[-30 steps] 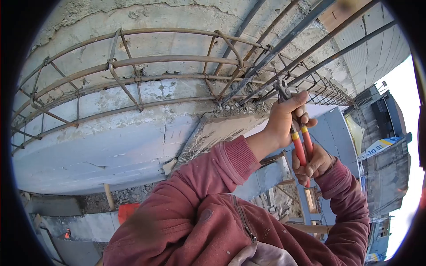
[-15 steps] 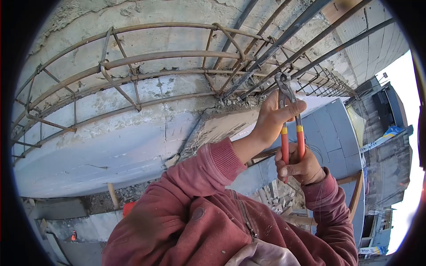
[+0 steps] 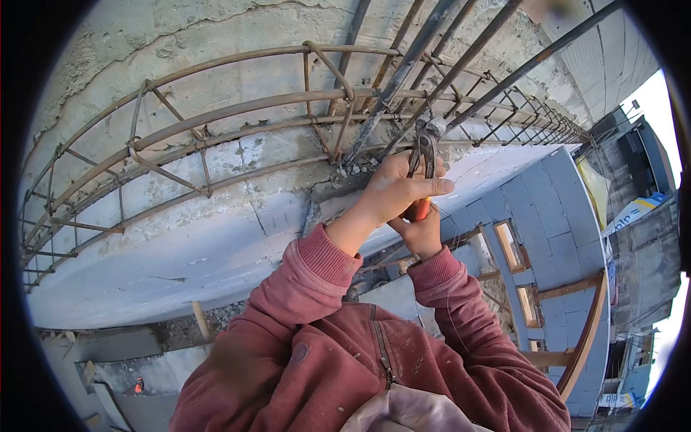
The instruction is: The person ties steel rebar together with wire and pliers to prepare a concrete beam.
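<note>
Pincer-type pliers [image 3: 426,144] with red handles point up at the rebar cage [image 3: 237,108], their jaws beside a tie point below the upright bars. My left hand [image 3: 392,189] is wrapped round them just below the head, its thumb lying across the front. Below it, my right hand [image 3: 423,232] is closed round the red handles, which are now mostly hidden by the hands. Thin wire strands hang near my right sleeve [image 3: 461,302]. Whether the jaws grip wire is too small to tell.
Thick dark bars [image 3: 468,61] slant up past the cage. Behind runs a rough concrete wall [image 3: 216,79]; a pale ledge [image 3: 180,252] lies beneath. Grey block walling [image 3: 551,223] with wooden frames stands right. A distant person in orange [image 3: 139,385] is at lower left.
Both hands and the pliers have shifted left. My right hand has risen closer to my left, and the handles, spread and visible before, are now drawn together and mostly covered. The view has shifted slightly.
</note>
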`<state>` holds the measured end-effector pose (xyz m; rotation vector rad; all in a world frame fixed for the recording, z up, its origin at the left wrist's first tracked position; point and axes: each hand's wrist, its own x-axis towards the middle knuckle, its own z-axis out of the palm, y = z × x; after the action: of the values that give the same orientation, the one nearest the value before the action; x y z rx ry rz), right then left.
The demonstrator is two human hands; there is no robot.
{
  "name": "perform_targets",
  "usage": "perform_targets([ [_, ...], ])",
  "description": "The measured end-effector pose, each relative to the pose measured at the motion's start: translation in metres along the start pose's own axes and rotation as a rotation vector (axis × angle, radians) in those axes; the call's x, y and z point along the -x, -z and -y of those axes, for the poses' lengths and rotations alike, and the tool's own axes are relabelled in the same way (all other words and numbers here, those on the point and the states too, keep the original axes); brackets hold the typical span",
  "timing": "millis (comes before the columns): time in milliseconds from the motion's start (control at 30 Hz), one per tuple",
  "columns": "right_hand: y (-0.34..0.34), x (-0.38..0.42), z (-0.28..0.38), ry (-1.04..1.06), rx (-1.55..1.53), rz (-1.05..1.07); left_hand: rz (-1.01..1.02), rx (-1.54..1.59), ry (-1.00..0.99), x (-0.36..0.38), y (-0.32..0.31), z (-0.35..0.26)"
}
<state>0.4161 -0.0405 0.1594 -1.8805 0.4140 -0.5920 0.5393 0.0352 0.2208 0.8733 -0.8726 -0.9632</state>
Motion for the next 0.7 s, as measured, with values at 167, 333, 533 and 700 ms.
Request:
perform_targets([
  [167,0.043,0.046,0.057,-0.459,-1.028,0.688,0.202,0.549,0.045,0.003,-0.042,-0.030],
  [333,0.066,0.057,0.089,-0.450,-0.259,0.371,-0.152,0.653,-0.003,-0.005,-0.071,-0.019],
  [533,0.032,0.072,0.126,-0.262,0.892,-0.224,-0.345,0.434,-0.107,-0.011,-0.085,-0.017],
  [700,0.055,0.059,0.067,-0.653,-1.325,0.893,-0.089,0.638,-0.055,0.004,-0.059,-0.019],
])
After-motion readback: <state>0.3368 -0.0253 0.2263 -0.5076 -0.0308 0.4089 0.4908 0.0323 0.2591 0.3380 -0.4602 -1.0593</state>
